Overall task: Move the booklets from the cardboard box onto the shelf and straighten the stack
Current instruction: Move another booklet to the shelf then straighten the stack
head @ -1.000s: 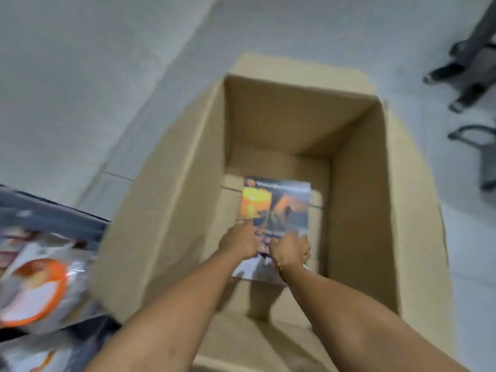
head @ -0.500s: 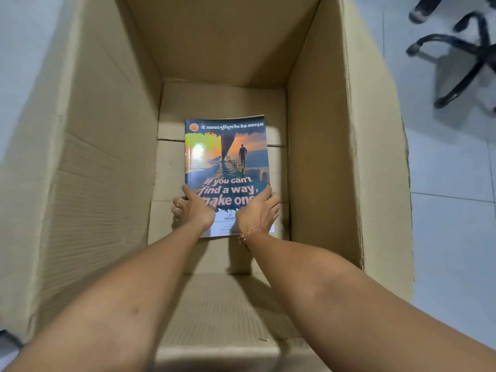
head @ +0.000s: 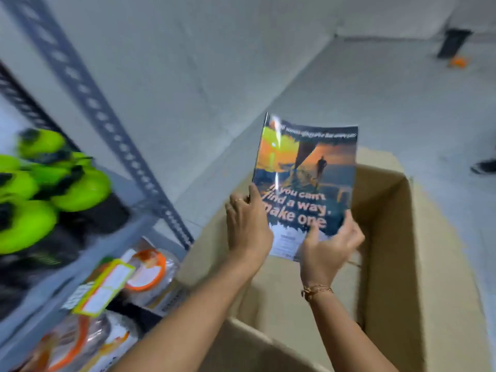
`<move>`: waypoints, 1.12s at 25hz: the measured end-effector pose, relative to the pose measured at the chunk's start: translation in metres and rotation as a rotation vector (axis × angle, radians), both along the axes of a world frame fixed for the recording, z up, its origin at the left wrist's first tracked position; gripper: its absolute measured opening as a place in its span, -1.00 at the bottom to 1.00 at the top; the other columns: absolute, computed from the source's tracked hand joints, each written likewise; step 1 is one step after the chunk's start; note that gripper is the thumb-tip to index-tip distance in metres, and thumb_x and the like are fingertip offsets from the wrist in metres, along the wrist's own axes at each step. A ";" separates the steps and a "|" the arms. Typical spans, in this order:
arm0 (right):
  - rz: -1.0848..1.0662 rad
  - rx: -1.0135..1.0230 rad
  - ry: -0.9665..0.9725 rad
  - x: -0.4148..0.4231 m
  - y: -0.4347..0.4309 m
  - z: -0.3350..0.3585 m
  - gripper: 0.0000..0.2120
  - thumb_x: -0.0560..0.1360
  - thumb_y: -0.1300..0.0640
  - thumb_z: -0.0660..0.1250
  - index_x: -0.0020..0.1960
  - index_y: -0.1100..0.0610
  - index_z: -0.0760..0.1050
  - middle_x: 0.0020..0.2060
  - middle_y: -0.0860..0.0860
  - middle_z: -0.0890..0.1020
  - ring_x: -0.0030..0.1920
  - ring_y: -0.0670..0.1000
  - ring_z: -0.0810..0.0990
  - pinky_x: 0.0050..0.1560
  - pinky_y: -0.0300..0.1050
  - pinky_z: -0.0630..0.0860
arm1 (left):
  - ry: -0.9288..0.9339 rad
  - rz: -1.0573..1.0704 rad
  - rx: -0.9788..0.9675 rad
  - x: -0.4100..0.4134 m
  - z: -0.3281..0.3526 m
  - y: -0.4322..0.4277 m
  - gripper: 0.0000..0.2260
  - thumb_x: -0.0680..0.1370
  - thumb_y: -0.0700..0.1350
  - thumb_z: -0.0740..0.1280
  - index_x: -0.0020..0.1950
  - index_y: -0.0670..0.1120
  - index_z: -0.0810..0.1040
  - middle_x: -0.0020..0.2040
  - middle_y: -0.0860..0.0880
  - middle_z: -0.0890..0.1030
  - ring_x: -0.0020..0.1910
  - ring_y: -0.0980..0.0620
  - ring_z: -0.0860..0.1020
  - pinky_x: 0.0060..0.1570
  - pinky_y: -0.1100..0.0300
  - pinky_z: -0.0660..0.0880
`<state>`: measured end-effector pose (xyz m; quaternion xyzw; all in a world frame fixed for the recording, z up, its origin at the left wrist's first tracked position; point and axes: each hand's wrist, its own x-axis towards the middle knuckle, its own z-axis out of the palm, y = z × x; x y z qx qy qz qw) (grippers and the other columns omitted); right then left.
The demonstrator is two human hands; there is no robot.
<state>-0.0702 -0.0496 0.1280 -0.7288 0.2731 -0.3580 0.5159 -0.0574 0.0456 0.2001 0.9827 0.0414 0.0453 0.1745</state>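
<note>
A glossy booklet with an orange-and-blue cover reading "If you can't find a way, make one" is held upright above the open cardboard box. My left hand grips its lower left edge and my right hand grips its lower right corner. The grey metal shelf stands to the left of the box. The box's floor is mostly hidden behind my arms and the booklet.
Bright green rounded items fill the upper shelf board. Packets with orange rings lie on the lower one. A slotted grey upright runs diagonally beside the box. White tiled floor spreads behind, with a dark furniture leg far right.
Both hands have lifted the booklet from the bottom of the box to above its rim. The view has swung left, and the shelf has come into sight.
</note>
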 end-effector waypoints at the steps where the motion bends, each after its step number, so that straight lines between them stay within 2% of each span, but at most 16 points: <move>1: 0.019 0.003 -0.119 0.001 0.016 0.034 -0.42 0.37 0.36 0.42 0.35 0.35 0.31 0.18 0.33 0.40 0.25 0.14 0.39 0.35 -0.11 0.32 | -0.115 0.030 -0.008 -0.009 0.037 0.016 -0.32 0.47 -0.31 0.23 0.53 -0.13 0.02 0.31 -0.22 0.29 0.26 -0.20 0.30 0.31 0.08 0.25; 3: 0.113 0.042 -0.359 -0.002 0.061 0.112 -0.40 0.37 0.34 0.44 0.35 0.34 0.31 0.18 0.30 0.41 0.21 -0.05 0.36 0.31 -0.44 0.27 | -0.401 0.140 0.002 -0.034 0.112 0.061 -0.31 0.47 -0.19 0.33 0.53 -0.12 0.07 0.28 -0.20 0.31 0.22 -0.18 0.33 0.28 0.12 0.24; 5: 0.241 0.097 -0.540 -0.010 0.102 0.184 -0.39 0.37 0.28 0.46 0.35 0.33 0.32 0.17 0.21 0.44 0.17 -0.19 0.35 0.22 -0.63 0.18 | -0.679 0.248 0.006 -0.065 0.182 0.105 -0.29 0.44 -0.10 0.41 0.51 -0.09 0.15 0.24 -0.19 0.34 0.18 -0.17 0.36 0.22 0.12 0.28; 7: 0.408 0.114 -0.694 -0.022 0.139 0.248 -0.40 0.36 0.21 0.46 0.34 0.31 0.35 0.14 0.15 0.46 0.15 -0.27 0.37 0.22 -0.59 0.21 | -0.929 0.320 0.015 -0.105 0.239 0.147 -0.29 0.41 -0.10 0.46 0.49 -0.09 0.21 0.12 -0.13 0.35 0.14 -0.11 0.39 0.13 0.24 0.28; 9: 0.579 0.059 -0.787 -0.029 0.167 0.303 -0.43 0.35 0.15 0.46 0.31 0.29 0.41 0.14 0.21 0.52 0.18 -0.05 0.47 0.22 -0.43 0.28 | -1.070 0.390 0.037 -0.141 0.285 0.186 -0.29 0.39 -0.10 0.48 0.47 -0.12 0.25 0.03 -0.06 0.30 0.07 0.01 0.38 0.01 0.38 0.22; 11: 0.779 -0.018 -0.774 -0.029 0.195 0.353 -0.49 0.36 0.13 0.47 0.26 0.26 0.48 0.14 0.21 0.58 0.16 0.09 0.54 0.16 -0.35 0.32 | -1.059 0.512 0.051 -0.164 0.322 0.225 -0.31 0.37 -0.06 0.49 0.44 -0.13 0.32 0.01 -0.10 0.41 0.04 -0.01 0.45 -0.03 0.27 0.31; 12: 0.871 -0.056 -0.751 -0.027 0.210 0.376 -0.53 0.36 0.13 0.47 0.22 0.24 0.51 0.13 0.18 0.61 0.14 0.09 0.57 0.14 -0.31 0.37 | -1.032 0.561 0.047 -0.170 0.337 0.244 -0.36 0.36 -0.03 0.49 0.39 -0.17 0.40 0.01 -0.16 0.51 0.06 -0.10 0.52 -0.03 0.15 0.38; 15: 1.116 -0.182 -0.620 -0.005 0.262 0.427 -0.74 0.35 0.18 0.45 0.01 0.24 0.63 -0.12 0.13 0.69 -0.14 0.03 0.59 -0.14 -0.15 0.49 | -0.962 0.658 0.011 -0.167 0.365 0.297 -0.62 0.37 -0.06 0.49 0.04 -0.29 0.59 -0.11 -0.28 0.62 -0.03 -0.26 0.55 -0.14 0.00 0.43; 16: 1.174 -0.215 -0.541 0.006 0.282 0.437 -0.80 0.35 0.22 0.43 -0.05 0.28 0.63 -0.21 0.13 0.66 -0.21 0.03 0.56 -0.22 -0.14 0.47 | -0.931 0.701 -0.020 -0.161 0.368 0.312 -0.65 0.38 -0.07 0.48 0.03 -0.28 0.61 -0.06 -0.28 0.65 0.02 -0.24 0.57 -0.09 -0.01 0.46; 18: 1.221 -0.380 -0.363 0.030 0.318 0.444 -0.84 0.39 0.25 0.37 -0.09 0.35 0.57 -0.29 0.16 0.58 -0.17 0.10 0.57 -0.25 -0.14 0.43 | -0.766 0.817 -0.068 -0.148 0.364 0.333 -0.64 0.40 -0.05 0.46 0.12 -0.19 0.61 0.11 -0.22 0.64 0.13 -0.19 0.57 0.04 0.01 0.49; 19: 1.239 -0.517 -0.269 0.038 0.330 0.441 -0.86 0.42 0.25 0.35 -0.09 0.32 0.52 -0.29 0.16 0.54 -0.10 0.14 0.59 -0.22 -0.14 0.42 | -0.640 0.871 -0.070 -0.142 0.359 0.341 -0.67 0.40 -0.02 0.46 0.09 -0.17 0.61 0.14 -0.18 0.63 0.11 -0.18 0.57 0.04 0.04 0.50; 21: 1.288 -0.756 -0.115 0.045 0.341 0.429 -0.88 0.42 0.21 0.36 -0.10 0.23 0.45 -0.20 0.15 0.55 -0.08 0.16 0.58 -0.17 -0.14 0.44 | -0.405 0.959 -0.053 -0.137 0.349 0.354 -0.71 0.42 0.04 0.43 -0.11 -0.19 0.57 0.04 -0.17 0.61 -0.07 -0.13 0.53 -0.17 0.13 0.47; 22: 1.308 -0.805 -0.088 0.047 0.342 0.423 -0.85 0.41 0.19 0.38 -0.13 0.21 0.42 -0.17 0.15 0.55 -0.16 0.13 0.55 -0.17 -0.15 0.44 | -0.335 0.980 -0.040 -0.137 0.348 0.360 -0.70 0.42 0.06 0.42 -0.16 -0.18 0.55 -0.03 -0.17 0.60 -0.14 -0.11 0.50 -0.24 0.15 0.42; 24: 1.317 -0.818 -0.123 0.049 0.344 0.418 -0.84 0.41 0.16 0.39 -0.18 0.20 0.42 -0.21 0.13 0.53 -0.30 0.07 0.48 -0.24 -0.17 0.42 | -0.295 0.993 0.006 -0.137 0.350 0.369 -0.69 0.43 0.07 0.41 -0.07 -0.17 0.59 -0.05 -0.16 0.60 -0.16 -0.10 0.48 -0.20 0.17 0.39; 26: 1.315 -0.826 -0.159 0.044 0.345 0.418 -0.83 0.43 0.18 0.37 -0.26 0.24 0.45 -0.21 0.14 0.58 -0.28 0.09 0.47 -0.31 -0.19 0.43 | -0.301 1.002 0.020 -0.137 0.351 0.371 -0.70 0.45 0.05 0.40 -0.01 -0.18 0.60 -0.02 -0.16 0.62 -0.12 -0.10 0.50 -0.13 0.17 0.42; 28: 1.315 -0.835 -0.198 0.039 0.339 0.419 -0.75 0.45 0.14 0.35 -0.33 0.23 0.41 -0.13 0.19 0.65 -0.22 0.13 0.52 -0.27 -0.17 0.44 | -0.351 0.962 0.024 -0.140 0.350 0.361 -0.70 0.47 0.05 0.38 -0.07 -0.21 0.61 -0.12 -0.16 0.63 -0.17 -0.09 0.52 -0.16 0.19 0.43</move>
